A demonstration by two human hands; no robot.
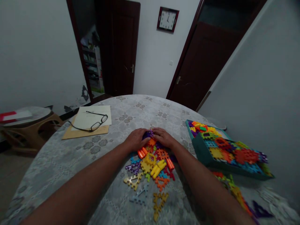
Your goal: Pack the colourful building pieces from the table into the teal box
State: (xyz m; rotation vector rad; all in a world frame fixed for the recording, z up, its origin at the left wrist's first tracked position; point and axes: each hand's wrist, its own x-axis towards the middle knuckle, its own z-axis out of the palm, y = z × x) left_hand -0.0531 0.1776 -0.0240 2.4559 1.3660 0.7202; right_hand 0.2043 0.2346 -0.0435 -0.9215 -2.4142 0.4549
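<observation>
A pile of colourful toothed plastic building pieces lies on the table in front of me, some flat and triangular, others shaped like short pegs. My left hand curls round the far left of the pile, its thumb by an orange piece. From the other side my right hand closes its fingers on a purple building piece between the hands. Both hands appear to grip purple pieces there; the fingers partly hide them. Nearer me lie a loose yellow triangular piece and a grey-blue one.
On the right stands a teal box heaped with more pieces; others lie beside it, partly behind my right forearm. Black-framed glasses rest on papers at the left. The round table has a patterned cover.
</observation>
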